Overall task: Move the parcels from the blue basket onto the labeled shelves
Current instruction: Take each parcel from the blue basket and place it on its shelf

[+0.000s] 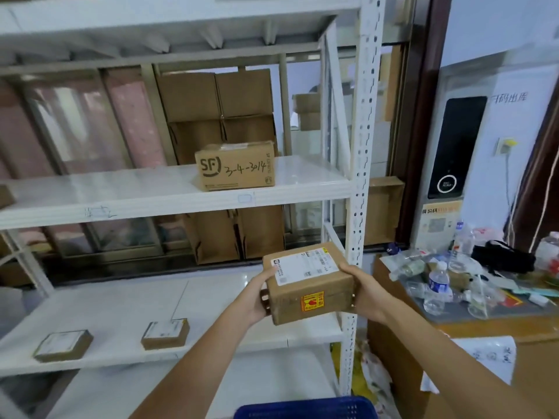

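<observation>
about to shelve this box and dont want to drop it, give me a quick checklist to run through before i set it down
1. Grip: left hand and right hand hold opposite ends of the cardboard parcel, fingers curled round it: ok.
2. Parcel out of the blue basket: ok.
3. Free space on the lower shelf, right of the two flat parcels: ok.
4. Free space on the middle shelf beside the SF box: ok.
5. Which shelf matches the white shipping label: cannot tell, print too small.
6. Orange warning sticker faces the camera; required orientation: cannot tell.
</observation>
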`<state>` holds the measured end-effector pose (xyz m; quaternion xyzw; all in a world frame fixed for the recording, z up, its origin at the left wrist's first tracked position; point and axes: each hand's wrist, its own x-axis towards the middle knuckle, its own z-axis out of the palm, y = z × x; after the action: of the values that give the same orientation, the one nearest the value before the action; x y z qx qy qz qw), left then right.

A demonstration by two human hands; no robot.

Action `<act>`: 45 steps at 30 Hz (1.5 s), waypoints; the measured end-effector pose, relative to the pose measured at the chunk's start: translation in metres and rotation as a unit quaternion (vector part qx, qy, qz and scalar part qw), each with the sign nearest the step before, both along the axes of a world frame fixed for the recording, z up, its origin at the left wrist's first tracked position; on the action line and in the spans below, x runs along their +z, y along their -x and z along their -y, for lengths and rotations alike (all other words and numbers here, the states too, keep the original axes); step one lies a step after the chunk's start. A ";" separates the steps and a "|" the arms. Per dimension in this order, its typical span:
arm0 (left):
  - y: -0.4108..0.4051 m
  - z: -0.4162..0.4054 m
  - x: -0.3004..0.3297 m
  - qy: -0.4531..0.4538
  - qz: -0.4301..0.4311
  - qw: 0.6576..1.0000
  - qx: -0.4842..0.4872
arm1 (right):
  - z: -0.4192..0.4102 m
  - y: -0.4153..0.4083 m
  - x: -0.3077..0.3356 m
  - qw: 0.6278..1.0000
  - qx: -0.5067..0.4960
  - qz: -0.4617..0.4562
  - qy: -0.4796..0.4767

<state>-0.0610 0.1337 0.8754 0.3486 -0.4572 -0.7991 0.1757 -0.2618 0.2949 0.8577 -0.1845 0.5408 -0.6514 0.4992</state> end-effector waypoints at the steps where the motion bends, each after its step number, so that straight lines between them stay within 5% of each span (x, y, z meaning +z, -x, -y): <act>1: 0.000 0.002 0.002 0.010 -0.002 1.000 -0.004 | 0.000 0.001 0.002 1.000 0.018 -0.010 -0.018; 8: 0.004 0.012 0.015 0.139 -0.017 0.988 -0.070 | -0.008 0.024 0.012 0.984 0.121 -0.125 -0.047; 15: -0.007 0.012 -0.002 -0.041 0.026 0.992 -0.114 | -0.011 0.018 0.001 0.934 0.087 -0.340 0.061; 20: -0.012 0.014 -0.005 -0.021 -0.007 0.996 -0.086 | -0.017 0.013 0.001 0.902 0.105 -0.412 0.070; 22: -0.015 0.014 0.002 0.020 -0.024 0.998 -0.059 | -0.019 0.017 0.004 0.941 0.132 -0.310 0.011; 24: -0.019 0.014 0.006 0.095 -0.019 0.995 -0.032 | -0.019 0.019 0.002 0.985 0.133 -0.105 -0.016; 26: -0.021 0.010 0.007 0.228 0.021 0.973 -0.017 | -0.011 0.017 -0.002 0.994 0.102 0.022 -0.031; 30: -0.027 -0.011 0.002 0.500 0.076 0.862 -0.037 | 0.014 -0.016 -0.010 0.992 0.074 0.071 -0.070; 33: -0.040 -0.018 0.001 0.607 0.085 0.788 -0.053 | 0.030 -0.040 -0.010 0.994 0.029 0.092 -0.056; 35: -0.054 -0.015 0.006 0.573 0.078 0.815 -0.049 | 0.038 -0.054 -0.009 0.997 0.002 0.067 -0.046; 40: -0.088 0.011 0.028 0.290 -0.041 0.956 0.034 | 0.058 -0.081 -0.002 0.995 -0.010 0.084 -0.045; 45: -0.123 0.040 0.038 0.132 -0.020 0.991 -0.004 | 0.071 -0.105 0.005 0.993 -0.020 0.088 -0.080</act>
<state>0.0623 0.0940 0.9134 0.3047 -0.5564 -0.7391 0.2265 -0.1567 0.2236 0.8631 -0.0748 0.5488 -0.6295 0.5450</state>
